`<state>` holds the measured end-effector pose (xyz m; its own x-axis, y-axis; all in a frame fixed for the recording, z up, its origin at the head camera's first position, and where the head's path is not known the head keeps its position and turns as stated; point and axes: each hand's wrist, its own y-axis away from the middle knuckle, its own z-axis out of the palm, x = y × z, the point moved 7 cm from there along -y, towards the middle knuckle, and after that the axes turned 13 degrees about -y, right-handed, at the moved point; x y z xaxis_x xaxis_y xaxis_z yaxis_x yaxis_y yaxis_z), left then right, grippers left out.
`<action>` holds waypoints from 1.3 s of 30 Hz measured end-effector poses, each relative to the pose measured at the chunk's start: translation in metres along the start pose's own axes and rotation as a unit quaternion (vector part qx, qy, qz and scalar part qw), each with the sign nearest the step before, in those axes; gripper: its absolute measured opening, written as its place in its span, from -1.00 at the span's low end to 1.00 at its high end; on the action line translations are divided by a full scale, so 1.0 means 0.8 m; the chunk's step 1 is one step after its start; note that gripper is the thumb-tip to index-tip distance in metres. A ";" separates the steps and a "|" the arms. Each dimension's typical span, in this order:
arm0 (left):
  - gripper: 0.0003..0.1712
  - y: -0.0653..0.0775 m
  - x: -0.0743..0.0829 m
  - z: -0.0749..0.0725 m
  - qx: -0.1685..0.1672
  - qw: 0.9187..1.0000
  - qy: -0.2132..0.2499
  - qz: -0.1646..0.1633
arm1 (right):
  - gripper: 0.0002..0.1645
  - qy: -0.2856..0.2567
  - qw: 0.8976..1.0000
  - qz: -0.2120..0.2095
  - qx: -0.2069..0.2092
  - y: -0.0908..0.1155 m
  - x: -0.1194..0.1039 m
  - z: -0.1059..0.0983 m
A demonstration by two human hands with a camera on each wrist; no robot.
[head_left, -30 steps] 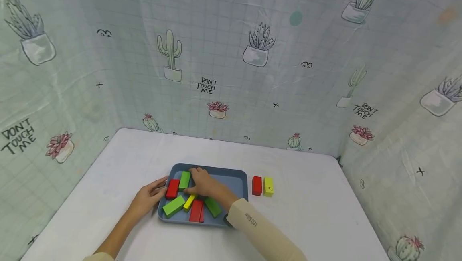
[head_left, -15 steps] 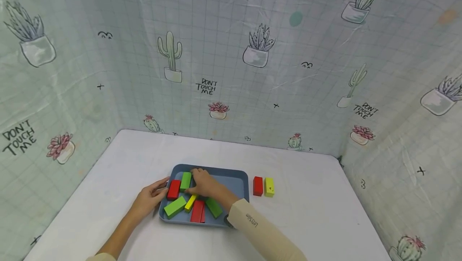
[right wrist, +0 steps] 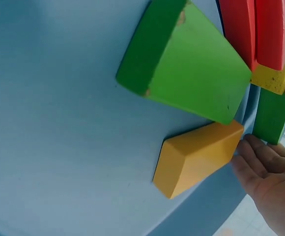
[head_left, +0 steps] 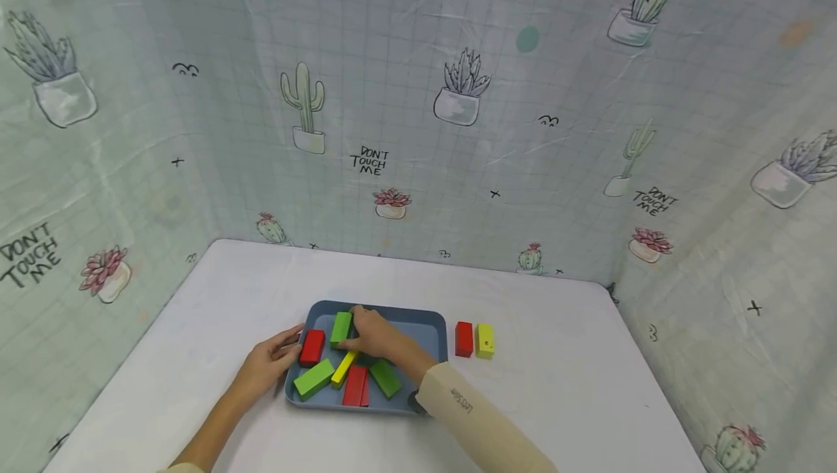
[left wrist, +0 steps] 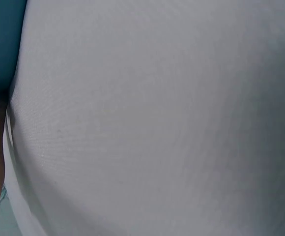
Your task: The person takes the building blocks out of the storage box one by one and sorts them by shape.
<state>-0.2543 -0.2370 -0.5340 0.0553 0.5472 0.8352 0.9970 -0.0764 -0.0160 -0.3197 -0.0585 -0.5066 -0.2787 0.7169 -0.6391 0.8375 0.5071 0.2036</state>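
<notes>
My left hand [head_left: 267,364] lies against the left rim of a blue-grey tray [head_left: 425,320], fingers fairly straight along its outer side. In the left wrist view one finger touches the tray's edge. Over the tray's back left part, my right hand [head_left: 374,333] holds a green block [head_left: 341,329] between thumb and fingers; the right wrist view shows the fingers behind this green block [right wrist: 271,115]. A red block [head_left: 312,347] lies left of it. Below are another green block [head_left: 314,379], a thin yellow block [head_left: 344,369], red blocks [head_left: 355,386] and a darker green block [head_left: 385,378].
An orange block [right wrist: 201,156] in the tray shows only in the right wrist view. On the white table [head_left: 562,371], right of the tray, a red block [head_left: 463,338] and a yellow block [head_left: 484,340] stand side by side. A cactus-print curtain surrounds the table.
The held green block has shifted slightly right within the tray and leans a little more, together with the right hand. My left hand keeps its place at the rim.
</notes>
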 end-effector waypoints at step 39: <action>-0.43 0.005 0.003 0.005 0.002 1.000 -0.027 0.010 | -0.11 0.004 1.000 -0.012 0.017 0.056 0.016 -0.046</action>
<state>-0.2499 -0.2327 -0.5345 0.0787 0.5904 0.8033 0.9957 -0.0854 -0.0348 -0.3033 -0.0088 -0.4782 -0.3030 0.7078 -0.6381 0.8462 0.5079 0.1615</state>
